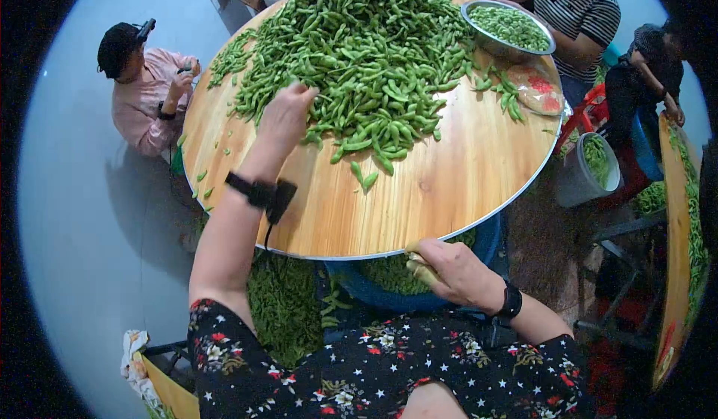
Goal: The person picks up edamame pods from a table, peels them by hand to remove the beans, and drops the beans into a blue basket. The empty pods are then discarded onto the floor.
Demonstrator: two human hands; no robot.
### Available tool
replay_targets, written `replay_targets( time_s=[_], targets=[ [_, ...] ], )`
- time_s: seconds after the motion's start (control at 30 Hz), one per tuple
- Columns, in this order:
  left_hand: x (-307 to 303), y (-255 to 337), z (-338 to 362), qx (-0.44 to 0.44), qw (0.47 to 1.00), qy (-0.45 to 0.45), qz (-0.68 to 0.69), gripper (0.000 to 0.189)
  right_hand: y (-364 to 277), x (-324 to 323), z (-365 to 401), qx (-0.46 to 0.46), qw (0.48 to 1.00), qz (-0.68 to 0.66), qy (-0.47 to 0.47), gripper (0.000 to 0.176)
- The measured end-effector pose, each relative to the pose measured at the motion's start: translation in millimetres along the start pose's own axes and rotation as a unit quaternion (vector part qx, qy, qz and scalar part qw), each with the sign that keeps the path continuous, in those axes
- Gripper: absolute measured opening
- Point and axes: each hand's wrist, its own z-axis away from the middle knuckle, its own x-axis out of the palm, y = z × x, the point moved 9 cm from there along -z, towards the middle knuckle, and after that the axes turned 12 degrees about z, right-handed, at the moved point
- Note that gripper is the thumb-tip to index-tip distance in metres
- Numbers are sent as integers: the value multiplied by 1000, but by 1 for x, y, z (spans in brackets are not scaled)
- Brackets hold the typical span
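Clearly, many edamame pods (366,67) lie unshelled; shelled beans (508,27) fill a basin (492,43). Left hand (286,116) bunched, right hand (458,271) curled; I cannot tell their grip.

No lettering, label, brand or number can be read in the head view. No sign is legible there either.

pods (374,67) heaped on the table (479,187), bowl (508,30) at right, basin (396,277) below the near edge
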Motion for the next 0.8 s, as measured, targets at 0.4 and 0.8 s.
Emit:
replay_targets(
  time_s=[0.4,0.8],
  targets=[
    [-1,45,56,-151,965,-22,215,13,25,7,-4,131,951,-278,-44,28],
    [-27,142,71,-28,986,62,154,15,35,14,-39,141,918,-366,54,34]
  ],
)
